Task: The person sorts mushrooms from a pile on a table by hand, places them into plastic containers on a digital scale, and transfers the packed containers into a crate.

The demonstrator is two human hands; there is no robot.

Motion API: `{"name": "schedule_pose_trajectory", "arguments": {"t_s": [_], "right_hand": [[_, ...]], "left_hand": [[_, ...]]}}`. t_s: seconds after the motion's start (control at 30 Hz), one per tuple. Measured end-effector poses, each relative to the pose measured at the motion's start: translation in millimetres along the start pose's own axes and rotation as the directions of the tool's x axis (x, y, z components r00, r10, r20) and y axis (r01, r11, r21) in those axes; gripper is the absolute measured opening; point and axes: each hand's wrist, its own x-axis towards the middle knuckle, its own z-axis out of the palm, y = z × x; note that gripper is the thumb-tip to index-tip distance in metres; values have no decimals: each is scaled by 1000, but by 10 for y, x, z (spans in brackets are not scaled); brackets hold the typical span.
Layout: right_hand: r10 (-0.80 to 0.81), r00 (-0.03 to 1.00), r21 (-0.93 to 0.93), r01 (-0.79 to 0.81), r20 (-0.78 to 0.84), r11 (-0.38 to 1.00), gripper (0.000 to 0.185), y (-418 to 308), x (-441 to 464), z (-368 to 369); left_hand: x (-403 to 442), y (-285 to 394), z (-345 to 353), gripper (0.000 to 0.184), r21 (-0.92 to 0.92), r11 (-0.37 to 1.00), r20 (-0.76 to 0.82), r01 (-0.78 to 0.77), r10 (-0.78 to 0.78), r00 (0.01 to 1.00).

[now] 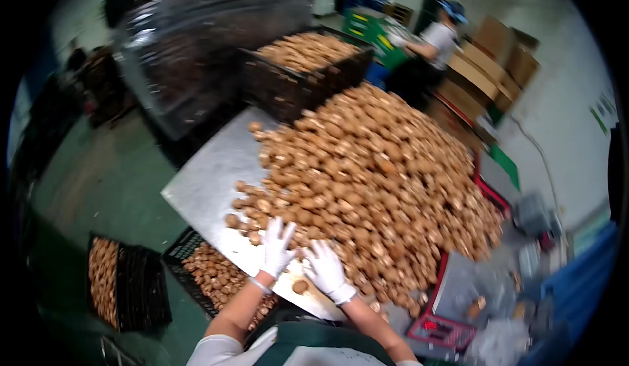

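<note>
A large heap of brown mushrooms (pixel 367 176) covers much of a metal table (pixel 209 169). My left hand (pixel 278 247), in a white glove, lies at the heap's near edge with its fingers spread. Just to its right is my right hand (pixel 325 271), gloved too, its fingers apart against the nearest mushrooms. Neither hand holds anything that shows. A single mushroom (pixel 300 287) rests on the table between my wrists. Below the table's near left edge stands a black crate (pixel 175 251) with mushrooms in it, partly hidden by my left forearm.
A full black crate (pixel 295 88) stands at the table's far end. Another crate (pixel 103 277) is on the floor at left. Scales (pixel 442 330) with red frames line the right side. Behind, a co-worker (pixel 436 45) stands by green crates (pixel 373 32) and cardboard boxes (pixel 475 71).
</note>
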Motion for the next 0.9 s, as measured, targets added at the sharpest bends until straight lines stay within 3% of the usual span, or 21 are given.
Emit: {"name": "schedule_pose_trajectory", "arguments": {"t_s": [0.17,0.23,0.3,0.37,0.43,0.5,0.57,0.63,0.7,0.9], "right_hand": [[27,1000,175,-24,-12,984,42,14,-689,-434],[140,981,203,-111,-136,973,47,221,-886,-533],[360,910,231,-313,-205,921,57,454,-987,-589],[482,830,188,-445,-280,876,63,634,-970,-676],[527,825,-15,-541,-203,841,66,748,-899,-588],[429,874,-195,-473,-231,859,64,727,-885,-198],[411,886,56,-409,-215,911,62,560,-834,-121],[262,942,-24,-273,-208,962,60,413,-860,-29],[232,969,12,-232,-83,973,62,133,-906,-68],[87,996,160,-83,-20,984,66,-56,-1025,-229]], "left_hand": [[-179,172,-321,77,-80,997,69,-10,15,997],[-287,202,-386,71,-73,997,94,11,-4,996],[-392,258,-406,66,-78,997,101,-19,27,995],[-504,354,-384,64,-172,978,114,-116,137,984],[-549,499,-372,65,-185,960,215,-210,248,944],[-570,594,-343,66,-252,927,298,-276,346,890],[-577,622,-283,68,-221,916,333,-334,393,857],[-601,602,-250,69,-232,898,316,-375,434,844],[-644,559,-256,70,-230,904,329,-361,421,845],[-859,309,-341,70,-213,914,330,-345,399,855]]}}
